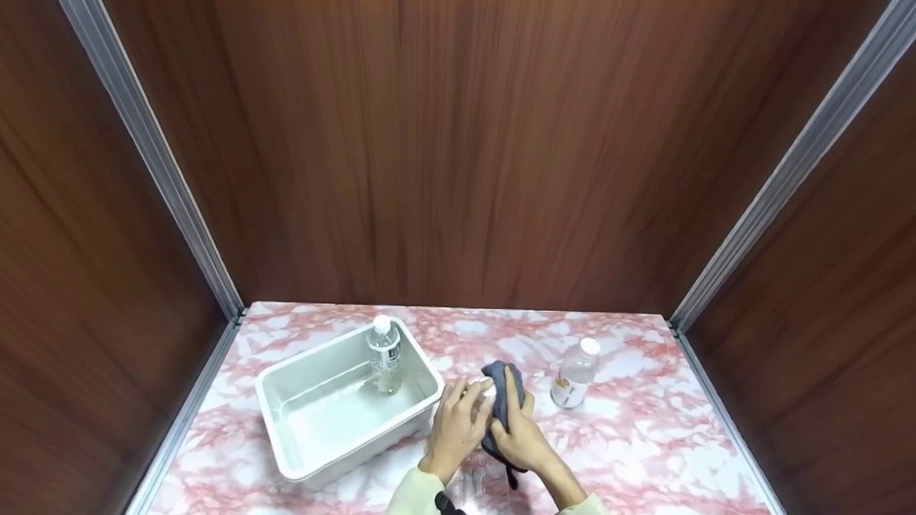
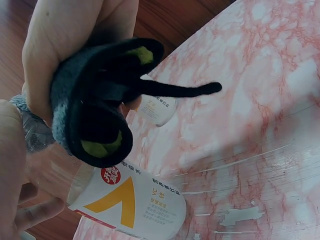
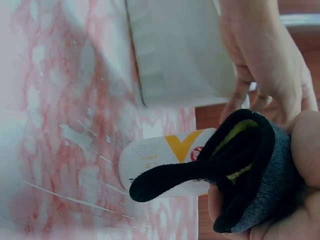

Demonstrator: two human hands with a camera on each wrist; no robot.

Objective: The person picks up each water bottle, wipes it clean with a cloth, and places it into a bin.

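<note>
My right hand point(image 1: 522, 433) grips a folded grey cloth point(image 1: 507, 393) with black edging and a black loop point(image 2: 185, 91). It presses the cloth against the side of a clear plastic bottle point(image 2: 135, 202), which has a white label with a yellow V. My left hand point(image 1: 460, 422) holds this bottle near its top from the left, its fingers by the white cap. In the head view, hands and cloth hide most of the bottle. The right wrist view shows the bottle point(image 3: 165, 152) behind the cloth's loop, with my left hand point(image 3: 272, 55) above.
A white rectangular bin point(image 1: 343, 447) is on the left, with a capped bottle point(image 1: 386, 357) standing inside. To the right, another white-capped bottle point(image 1: 575, 375) stands on the pink-and-white marbled table point(image 1: 630, 443). Brown wood-grain panels point(image 1: 458, 157) enclose the back and sides.
</note>
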